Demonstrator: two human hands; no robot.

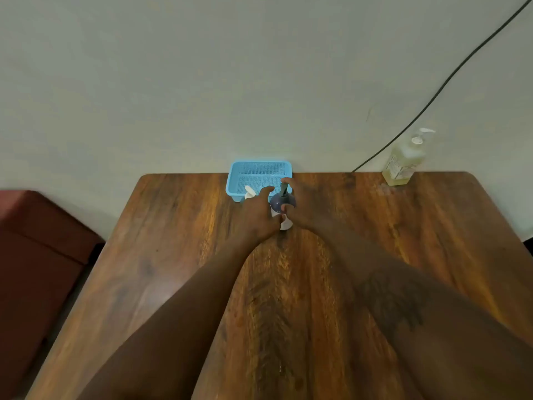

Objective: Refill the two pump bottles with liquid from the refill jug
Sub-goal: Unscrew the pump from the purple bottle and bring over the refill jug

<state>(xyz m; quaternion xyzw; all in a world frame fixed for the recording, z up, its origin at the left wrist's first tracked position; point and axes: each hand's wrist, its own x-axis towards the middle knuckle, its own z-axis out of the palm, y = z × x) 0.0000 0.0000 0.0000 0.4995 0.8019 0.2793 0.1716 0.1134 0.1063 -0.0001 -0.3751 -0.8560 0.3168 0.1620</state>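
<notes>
A small white pump bottle (285,224) with a dark blue pump top (279,201) stands on the wooden table (173,255) in front of a blue basket. My left hand (259,212) grips its white body from the left. From the right, my right hand (305,204) curls its fingers and thumb round the dark pump top. A second white pump head (249,192) shows just left of my left hand, its bottle hidden behind the hand. A large bottle of yellowish liquid with a white pump (405,161) stands at the table's far right edge.
The blue mesh basket (259,171) sits against the wall at the table's far edge. A black cable (450,79) runs down the wall to the table's back edge. A dark red seat (37,249) stands left of the table.
</notes>
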